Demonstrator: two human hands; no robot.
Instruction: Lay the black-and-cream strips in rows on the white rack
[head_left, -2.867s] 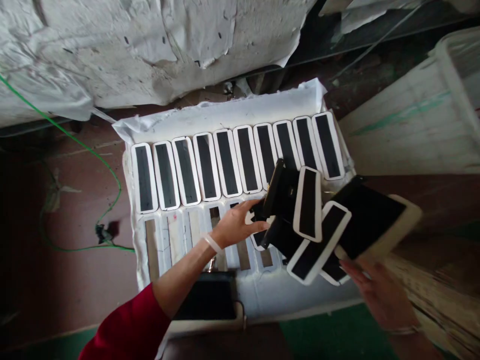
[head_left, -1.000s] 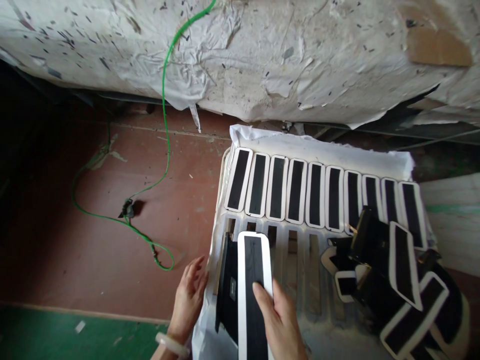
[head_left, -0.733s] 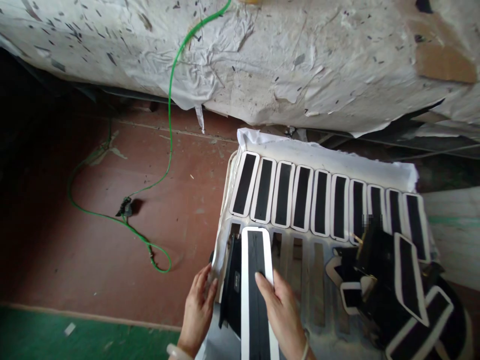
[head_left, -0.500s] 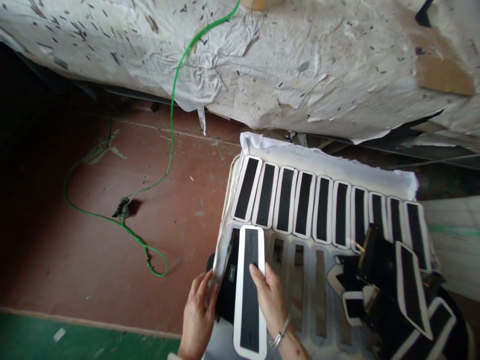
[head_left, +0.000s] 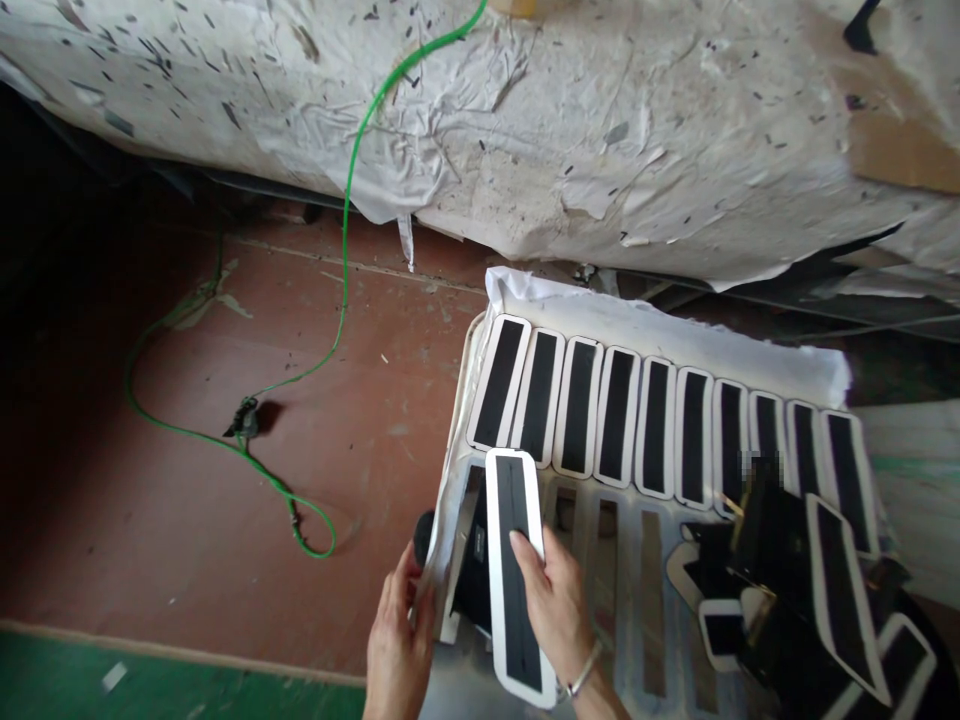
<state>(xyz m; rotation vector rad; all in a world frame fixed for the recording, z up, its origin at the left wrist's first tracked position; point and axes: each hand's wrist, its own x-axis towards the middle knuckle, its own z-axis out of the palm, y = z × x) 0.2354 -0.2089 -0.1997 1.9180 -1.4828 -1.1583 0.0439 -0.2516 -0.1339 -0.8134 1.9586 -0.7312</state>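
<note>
My right hand (head_left: 561, 605) grips a long flat black strip with a white rounded border (head_left: 513, 570), its thumb lying on the black face. The strip is tilted above the cloth-covered board (head_left: 637, 325). My left hand (head_left: 400, 635) is at the board's left edge, fingers bent around that edge; part of its grip is hidden. Close to its fingertips is a round black knob-like thing (head_left: 424, 535). Between the hands, partly behind the held strip, lies a black piece with a small label (head_left: 474, 560). A row of similar bordered strips (head_left: 580, 405) lies along the board's far side.
At the board's right is a jumbled pile of black and white-edged pieces (head_left: 780, 590). Strip-shaped openings (head_left: 651, 600) run across its near half. A green cord (head_left: 346, 210) hangs from the scrap-littered white covering (head_left: 487, 130) and loops over the reddish floor (head_left: 360, 480).
My right hand and the held strip have shifted slightly right, uncovering more of the labelled black piece. My left hand's fingers have bent more around the board's edge.
</note>
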